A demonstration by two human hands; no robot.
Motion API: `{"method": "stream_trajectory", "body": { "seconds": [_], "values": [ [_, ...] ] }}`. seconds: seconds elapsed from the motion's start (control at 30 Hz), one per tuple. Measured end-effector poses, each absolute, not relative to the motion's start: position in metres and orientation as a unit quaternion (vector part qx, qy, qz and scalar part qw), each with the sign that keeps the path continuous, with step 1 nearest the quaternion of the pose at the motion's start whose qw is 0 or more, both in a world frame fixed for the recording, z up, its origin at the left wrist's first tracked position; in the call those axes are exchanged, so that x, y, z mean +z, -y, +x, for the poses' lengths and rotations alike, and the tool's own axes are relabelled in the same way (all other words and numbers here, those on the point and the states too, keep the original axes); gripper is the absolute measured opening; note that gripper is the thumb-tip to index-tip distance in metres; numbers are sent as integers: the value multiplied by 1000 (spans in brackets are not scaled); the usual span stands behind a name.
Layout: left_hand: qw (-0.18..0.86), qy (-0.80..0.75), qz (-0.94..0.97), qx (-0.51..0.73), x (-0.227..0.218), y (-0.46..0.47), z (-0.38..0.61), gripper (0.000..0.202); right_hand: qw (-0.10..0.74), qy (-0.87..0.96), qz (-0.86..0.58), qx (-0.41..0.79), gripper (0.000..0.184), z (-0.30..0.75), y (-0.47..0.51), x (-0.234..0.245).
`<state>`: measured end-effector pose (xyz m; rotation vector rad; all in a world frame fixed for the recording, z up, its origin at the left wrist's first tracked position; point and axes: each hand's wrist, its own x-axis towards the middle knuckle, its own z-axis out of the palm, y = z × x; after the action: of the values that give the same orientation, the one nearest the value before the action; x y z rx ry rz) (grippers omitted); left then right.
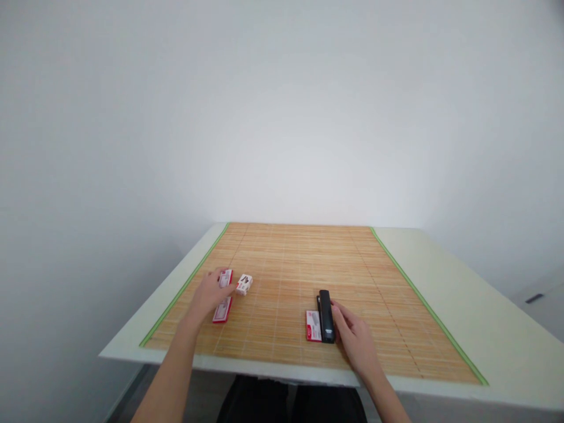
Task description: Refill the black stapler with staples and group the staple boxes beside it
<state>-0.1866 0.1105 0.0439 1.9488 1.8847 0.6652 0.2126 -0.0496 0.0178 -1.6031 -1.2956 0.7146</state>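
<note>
The black stapler [326, 316] lies on the bamboo mat [291, 258], its long axis running near to far, the far end leaning slightly left. The right hand [353, 338] is the nearer one: it rests against the stapler's right side, with the thumb along the edge, though whether it grips cannot be told. Just left of the stapler's near half is a red-and-white box [314, 326]. The left hand [210, 296], well apart from the right, is well left of the stapler, over red-and-white packaging [222, 310] that shows on both sides of its thumb; whether that is one piece or two, and whether the hand holds it, is hidden. A small white box [244, 284], also left of the stapler, lies right by that thumb's tip.
</note>
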Motion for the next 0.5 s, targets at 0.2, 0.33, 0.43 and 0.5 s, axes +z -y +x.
{"method": "stream_trajectory", "body": {
  "seconds": [0.2, 0.33, 0.43, 0.5],
  "values": [
    [251, -549, 725, 331, 67, -49, -90, 63, 430, 541, -662, 290, 67, 216, 45, -1],
    [348, -487, 756, 266, 58, 0, -9, 63, 423, 559, -660, 270, 62, 217, 45, -3],
    [381, -484, 753, 233, 51, 12, 15, 59, 423, 563, -654, 277, 60, 217, 46, -1],
    [396, -481, 751, 217, 48, 12, 16, 61, 425, 560, -653, 282, 60, 217, 46, 0]
  ]
}}
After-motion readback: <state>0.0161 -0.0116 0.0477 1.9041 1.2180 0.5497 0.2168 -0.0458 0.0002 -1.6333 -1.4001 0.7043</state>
